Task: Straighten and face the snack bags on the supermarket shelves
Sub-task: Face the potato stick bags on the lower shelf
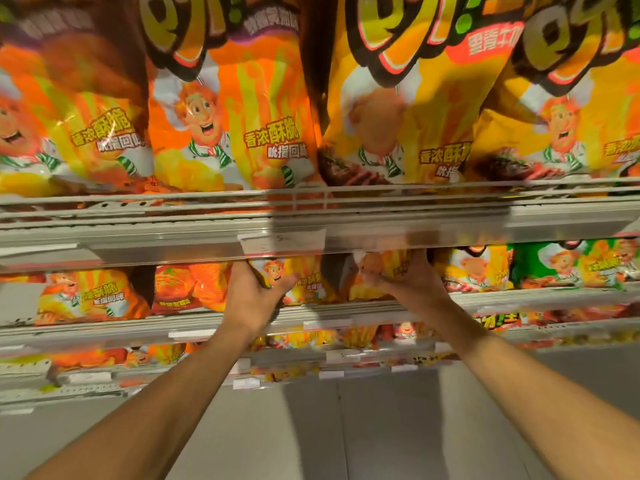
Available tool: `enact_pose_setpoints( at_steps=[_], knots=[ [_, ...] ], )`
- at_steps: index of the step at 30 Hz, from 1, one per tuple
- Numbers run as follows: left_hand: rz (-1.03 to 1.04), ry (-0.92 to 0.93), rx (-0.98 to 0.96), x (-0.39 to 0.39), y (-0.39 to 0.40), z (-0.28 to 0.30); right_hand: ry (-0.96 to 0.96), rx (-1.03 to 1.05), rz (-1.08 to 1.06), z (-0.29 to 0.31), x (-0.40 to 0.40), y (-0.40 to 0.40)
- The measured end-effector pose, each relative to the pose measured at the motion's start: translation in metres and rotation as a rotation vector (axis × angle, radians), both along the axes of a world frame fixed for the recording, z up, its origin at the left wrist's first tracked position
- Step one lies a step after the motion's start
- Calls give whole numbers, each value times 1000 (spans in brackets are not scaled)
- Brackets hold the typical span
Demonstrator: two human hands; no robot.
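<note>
On the second shelf, my left hand [251,296] grips the left edge of an orange-yellow snack bag [304,282] with a cartoon chef on it. My right hand [412,278] grips a yellow snack bag [381,268] beside it, thumb on its front, fingers reaching up behind under the shelf edge. Both bags stand roughly upright; their tops are hidden by the shelf above. On the top shelf, large orange bags [228,116] and yellow bags [408,109] stand facing out.
A grey shelf rail [138,237] with a price tag [282,242] overhangs my hands. More orange bags [90,296] stand to the left, yellow and green bags [540,268] to the right. Lower shelves [104,368] hold more bags. Grey floor lies below.
</note>
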State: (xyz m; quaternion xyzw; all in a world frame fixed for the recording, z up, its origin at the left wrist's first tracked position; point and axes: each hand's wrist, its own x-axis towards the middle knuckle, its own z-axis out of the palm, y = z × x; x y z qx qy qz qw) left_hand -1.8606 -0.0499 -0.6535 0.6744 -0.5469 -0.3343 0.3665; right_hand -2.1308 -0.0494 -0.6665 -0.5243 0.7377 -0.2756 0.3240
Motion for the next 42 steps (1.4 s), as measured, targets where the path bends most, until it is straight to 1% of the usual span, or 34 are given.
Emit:
enact_pose_setpoints(
  at_steps=[3, 6, 8, 12, 13, 15, 17, 22, 25, 28, 31, 34, 36, 40, 42],
  knots=[
    [-57, -7, -41, 6, -9, 0, -16, 17, 12, 2, -2, -8],
    [-115, 17, 20, 12, -14, 6, -32, 15, 19, 1, 0, -12],
    [-113, 102, 83, 12, -14, 11, -72, 7, 8, 1, 1, -14],
    [-124, 363, 178, 10, -15, 17, -75, 20, -9, 6, 6, -14],
    [-117, 368, 207, 10, -14, 19, -75, 22, -17, 8, 7, -13],
    [-87, 261, 257, 11, -13, 19, -70, 18, -35, 11, 10, -11],
    [-35, 201, 289, 15, -14, 20, -58, 18, -42, 13, 11, -9],
    [45, 135, 427, 22, -14, 39, -81, -4, -8, 31, 14, -6],
    [110, 154, 433, 27, -10, 48, -169, -54, 13, 47, 14, -4],
    [78, 140, 430, 32, -4, 58, -211, -84, 43, 58, 13, 4],
    [29, 116, 411, 38, 5, 58, -191, -54, 27, 63, 11, 21],
    [3, 159, 313, 37, 19, 53, -188, -59, 4, 64, 6, 45],
    [-7, 204, 280, 31, 27, 51, -210, -38, -14, 62, 2, 63],
    [-41, 240, 276, 7, 41, 48, -246, 19, -41, 44, -9, 106],
    [-75, 275, 289, -8, 48, 46, -267, 14, -72, 34, -17, 132]
  ],
)
